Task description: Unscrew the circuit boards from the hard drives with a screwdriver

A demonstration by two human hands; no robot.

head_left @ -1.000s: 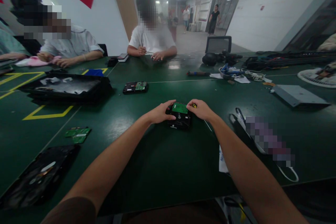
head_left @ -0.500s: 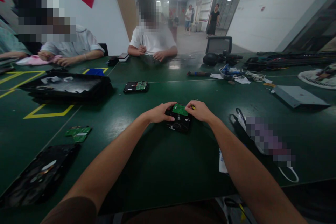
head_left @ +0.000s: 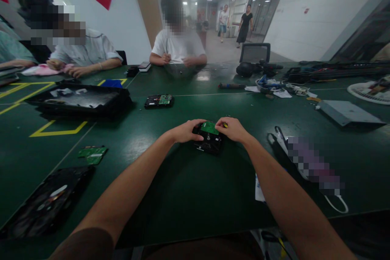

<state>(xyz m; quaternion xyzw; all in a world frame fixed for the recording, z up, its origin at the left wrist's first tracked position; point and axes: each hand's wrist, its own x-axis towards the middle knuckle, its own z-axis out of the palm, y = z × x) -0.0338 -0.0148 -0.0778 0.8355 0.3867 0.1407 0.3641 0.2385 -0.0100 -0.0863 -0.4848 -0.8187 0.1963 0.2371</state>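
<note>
A black hard drive (head_left: 209, 141) with a green circuit board on top lies on the green table (head_left: 189, 195) in front of me. My left hand (head_left: 184, 131) grips its left edge, fingers curled round it. My right hand (head_left: 232, 129) is closed at the drive's upper right corner, pinching a small tool with a yellow tip (head_left: 225, 124) against the board.
A second hard drive (head_left: 158, 101) lies further back. A black tray (head_left: 76, 100) stands at the left, loose green boards (head_left: 92, 154) and a black panel (head_left: 45, 203) nearer me. A lanyard (head_left: 304, 162) lies right. A grey box (head_left: 347, 112), tools and cables sit far right. Other people sit across.
My hands and the drive have hardly moved. My right hand has shifted slightly left over the board. People in the far corridor have walked nearer.
</note>
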